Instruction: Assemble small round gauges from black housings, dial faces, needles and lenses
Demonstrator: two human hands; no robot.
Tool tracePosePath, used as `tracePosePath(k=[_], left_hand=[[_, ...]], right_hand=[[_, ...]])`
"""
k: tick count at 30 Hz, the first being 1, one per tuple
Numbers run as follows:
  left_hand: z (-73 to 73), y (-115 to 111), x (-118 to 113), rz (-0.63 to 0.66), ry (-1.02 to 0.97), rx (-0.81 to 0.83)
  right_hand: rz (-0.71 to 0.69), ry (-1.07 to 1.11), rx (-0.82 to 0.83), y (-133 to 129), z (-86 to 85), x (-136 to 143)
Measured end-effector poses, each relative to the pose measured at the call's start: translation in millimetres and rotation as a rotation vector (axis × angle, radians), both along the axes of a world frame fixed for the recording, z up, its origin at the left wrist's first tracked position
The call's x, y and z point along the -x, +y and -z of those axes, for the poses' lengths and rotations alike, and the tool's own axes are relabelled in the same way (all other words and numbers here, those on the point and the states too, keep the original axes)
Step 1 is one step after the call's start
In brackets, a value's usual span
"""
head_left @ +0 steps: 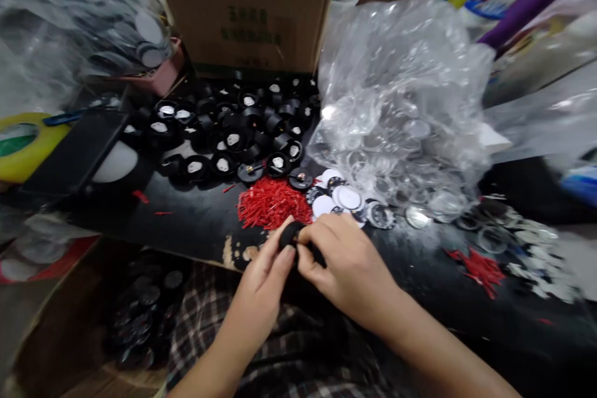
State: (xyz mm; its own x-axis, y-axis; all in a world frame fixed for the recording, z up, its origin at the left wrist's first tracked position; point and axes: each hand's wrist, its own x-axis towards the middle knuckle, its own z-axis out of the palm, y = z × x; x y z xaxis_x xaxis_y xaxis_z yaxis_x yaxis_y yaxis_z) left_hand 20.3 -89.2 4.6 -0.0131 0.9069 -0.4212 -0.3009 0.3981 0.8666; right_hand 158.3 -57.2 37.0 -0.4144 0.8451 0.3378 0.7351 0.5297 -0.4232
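At the table's front edge my left hand (264, 280) is closed round a small black round case (290, 234), held tilted between thumb and fingers. My right hand (342, 261) pinches at the side of that case; what sits between its fingertips is too small and hidden to make out. Just beyond the hands lies a heap of thin red clock hands (273, 202). Printed black and white dials (347, 198) are piled to its right. Behind the heap stand many black round cases (233, 138), several with white pieces inside.
A clear plastic bag (401, 106) of transparent round covers takes up the back right. Smaller piles of red pieces (480, 270) and white pieces (543, 255) lie at right. A cardboard box (247, 18) stands behind, yellow tape (46, 143) at left. Below the edge, a container (60, 323) holds dark round pieces.
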Motion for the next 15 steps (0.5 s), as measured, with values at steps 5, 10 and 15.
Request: tracePosePath(k=[5, 10, 15], left_hand=[[10.2, -1.4, -8.9, -0.063, -0.078, 0.127], [15.5, 1.4, -11.4, 0.067, -0.147, 0.049], [14.9, 9.8, -18.5, 0.025, -0.341, 0.144]], right_hand=[[0.132, 0.164, 0.201, -2.2, -6.6, -1.2], [0.107, 0.276, 0.346, 29.4, -0.7, -44.2], [0.498, 0.034, 0.057, 79.6, 22.0, -90.6]])
